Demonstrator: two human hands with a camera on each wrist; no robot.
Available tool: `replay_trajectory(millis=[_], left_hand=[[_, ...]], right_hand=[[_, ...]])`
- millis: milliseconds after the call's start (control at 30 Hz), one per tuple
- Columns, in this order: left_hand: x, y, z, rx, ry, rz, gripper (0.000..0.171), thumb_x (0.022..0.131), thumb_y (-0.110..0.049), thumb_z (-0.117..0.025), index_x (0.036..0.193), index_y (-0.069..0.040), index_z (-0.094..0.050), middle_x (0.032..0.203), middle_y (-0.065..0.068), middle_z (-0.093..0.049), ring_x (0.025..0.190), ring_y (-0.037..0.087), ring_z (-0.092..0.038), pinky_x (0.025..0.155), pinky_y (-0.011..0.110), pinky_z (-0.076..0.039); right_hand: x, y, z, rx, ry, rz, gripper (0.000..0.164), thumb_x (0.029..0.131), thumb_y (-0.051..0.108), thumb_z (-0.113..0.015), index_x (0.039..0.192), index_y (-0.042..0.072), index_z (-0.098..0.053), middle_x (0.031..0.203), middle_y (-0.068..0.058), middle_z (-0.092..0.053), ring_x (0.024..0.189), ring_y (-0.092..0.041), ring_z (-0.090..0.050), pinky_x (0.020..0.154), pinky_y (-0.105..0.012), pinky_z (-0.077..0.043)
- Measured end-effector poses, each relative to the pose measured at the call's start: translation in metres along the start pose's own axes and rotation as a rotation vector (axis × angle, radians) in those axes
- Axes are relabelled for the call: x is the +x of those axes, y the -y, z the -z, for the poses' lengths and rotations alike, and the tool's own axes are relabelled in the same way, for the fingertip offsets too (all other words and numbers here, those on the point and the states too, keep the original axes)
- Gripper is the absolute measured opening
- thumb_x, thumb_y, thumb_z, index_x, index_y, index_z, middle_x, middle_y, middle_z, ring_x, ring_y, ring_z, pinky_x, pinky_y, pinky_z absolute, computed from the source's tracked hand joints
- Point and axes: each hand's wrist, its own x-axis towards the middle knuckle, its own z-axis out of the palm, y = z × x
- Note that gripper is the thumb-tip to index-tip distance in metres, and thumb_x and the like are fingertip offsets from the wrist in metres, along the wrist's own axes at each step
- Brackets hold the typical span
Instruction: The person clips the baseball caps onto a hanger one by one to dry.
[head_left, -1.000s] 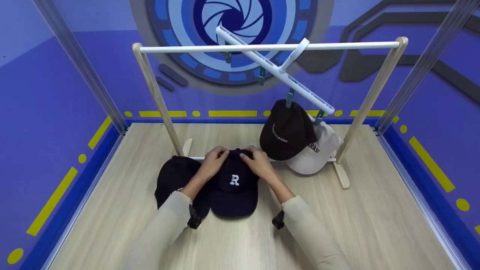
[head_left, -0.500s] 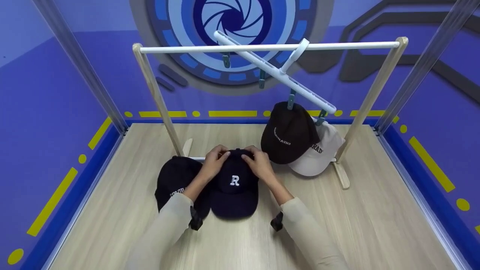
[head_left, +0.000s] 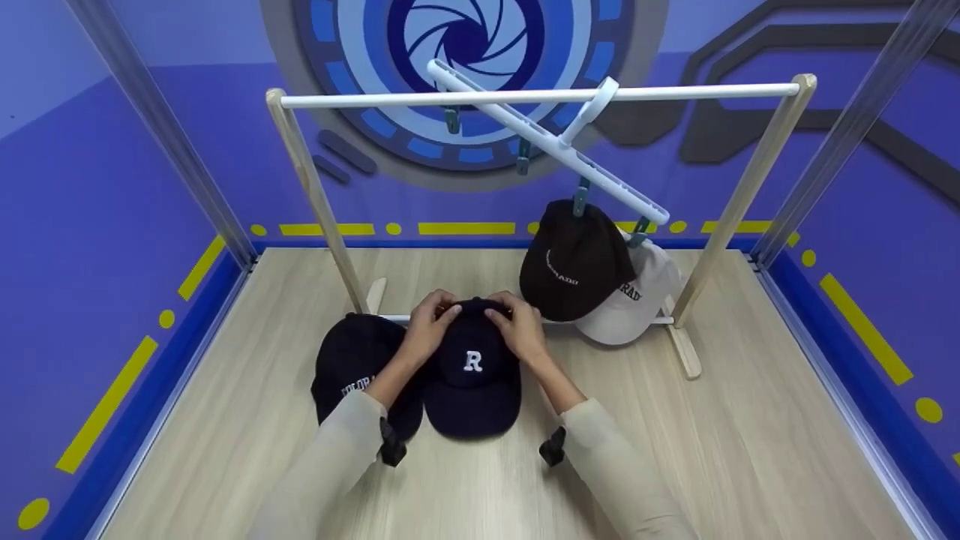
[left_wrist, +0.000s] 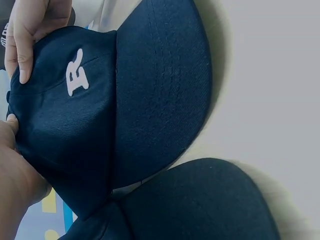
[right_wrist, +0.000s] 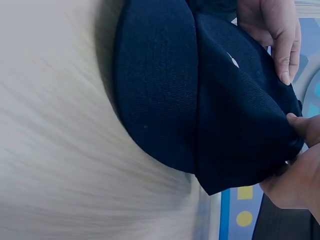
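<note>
A navy baseball cap (head_left: 472,397) with a white letter R faces me, brim toward me, between both hands. My left hand (head_left: 426,330) grips the upper left of its crown, thumb on the front and fingers behind. On the upper right, my right hand (head_left: 523,330) holds the crown the same way. In the left wrist view the cap (left_wrist: 160,90) shows its brim and embroidered R, with thumbs at either side of the crown's top. The right wrist view shows the cap's side (right_wrist: 240,110) with folds in the cloth. Fingers behind the crown are mostly hidden.
A second dark cap (head_left: 349,356) with white lettering lies left, partly under my left forearm. A white clip hanger (head_left: 562,142) hangs slanted on the rack's bar (head_left: 697,91). Its clips hold a dark brown cap (head_left: 574,262) and a light cap (head_left: 637,300) at right.
Both hands keep their grip on the navy cap, which barely shifts. The hanger and its two clipped caps sway slightly.
</note>
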Motion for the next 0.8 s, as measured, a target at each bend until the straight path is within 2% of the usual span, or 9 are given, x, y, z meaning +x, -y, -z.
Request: replay_trajectory(millis=[67,200,300,467,667,800], left_hand=[[-0.001,-0.001,0.000,-0.014,-0.015,-0.014,0.010,0.091,-0.013,-0.063,0.097,-0.006,-0.063,0.095,0.005,-0.064,0.086,0.019,-0.059,0.079,0.032,-0.046],[-0.006,-0.021,0.004,-0.054,-0.026,-0.051,0.012,0.090,-0.005,-0.062,0.098,0.004,-0.062,0.096,0.017,-0.064,0.089,0.030,-0.060,0.081,0.041,-0.046],[-0.005,-0.026,0.005,-0.080,-0.026,-0.066,0.014,0.089,0.001,-0.061,0.099,0.011,-0.060,0.097,0.026,-0.062,0.090,0.039,-0.058,0.082,0.049,-0.045],[0.000,-0.007,0.002,-0.081,-0.043,-0.058,0.014,0.090,-0.007,-0.064,0.100,0.003,-0.064,0.096,0.018,-0.064,0.088,0.033,-0.059,0.080,0.044,-0.045],[0.001,-0.010,0.005,-0.053,-0.051,-0.037,0.012,0.089,-0.016,-0.065,0.098,-0.008,-0.065,0.095,0.006,-0.066,0.085,0.019,-0.059,0.078,0.030,-0.045],[0.002,-0.015,0.007,-0.051,-0.050,-0.033,0.011,0.089,-0.015,-0.066,0.097,-0.008,-0.065,0.092,0.004,-0.065,0.082,0.017,-0.058,0.077,0.029,-0.045]], right_hand=[[-0.001,0.001,0.000,0.007,-0.009,-0.003,0.011,0.086,0.018,-0.070,0.097,0.017,-0.072,0.099,0.004,-0.070,0.088,-0.016,-0.065,0.078,-0.039,-0.051],[-0.002,0.004,0.000,0.022,-0.035,-0.002,0.010,0.085,0.019,-0.071,0.095,0.018,-0.072,0.097,0.006,-0.070,0.087,-0.011,-0.064,0.076,-0.033,-0.052],[-0.001,0.005,0.000,0.030,-0.051,0.001,0.009,0.085,0.019,-0.071,0.094,0.019,-0.073,0.095,0.007,-0.070,0.085,-0.010,-0.064,0.074,-0.030,-0.051],[-0.001,0.008,0.000,0.039,-0.065,0.004,0.008,0.086,0.021,-0.071,0.094,0.021,-0.073,0.094,0.008,-0.070,0.082,-0.008,-0.064,0.072,-0.028,-0.051],[-0.002,0.013,0.003,0.063,-0.072,0.024,0.010,0.086,0.021,-0.071,0.095,0.020,-0.073,0.095,0.008,-0.071,0.081,-0.008,-0.064,0.071,-0.028,-0.052],[-0.002,0.016,0.006,0.074,-0.082,0.040,0.010,0.085,0.020,-0.071,0.095,0.018,-0.073,0.094,0.007,-0.071,0.083,-0.008,-0.064,0.072,-0.028,-0.051]])
